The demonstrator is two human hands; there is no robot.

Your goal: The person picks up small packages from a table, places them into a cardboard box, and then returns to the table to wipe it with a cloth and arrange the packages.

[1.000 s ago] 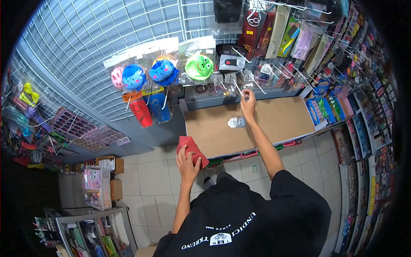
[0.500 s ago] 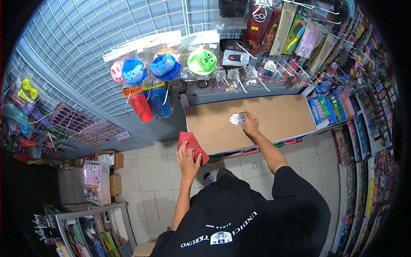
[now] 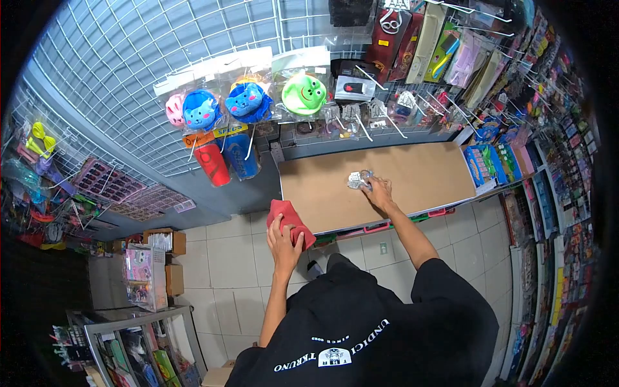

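My left hand (image 3: 284, 244) grips a folded red cloth (image 3: 280, 211) at the front left corner of a brown-topped shelf (image 3: 316, 193). Its fingers are spread over the cloth and bent around it. Over the middle of the shelf, my right hand (image 3: 379, 193) pinches a small clear packet with a white printed card (image 3: 355, 180). What is inside the packet is too small to make out.
Behind the shelf, a wire grid (image 3: 213, 32) carries bagged animal-face items (image 3: 304, 94) and metal hooks that stick out. Small blue boxes (image 3: 482, 166) stand at the shelf's right end. A basket (image 3: 143, 274) and a glass case (image 3: 148, 319) are at lower left.
My right hand has shifted slightly down on the shelf, and the packet in its fingers has turned a little. My left hand and the red cloth stay nearly still.
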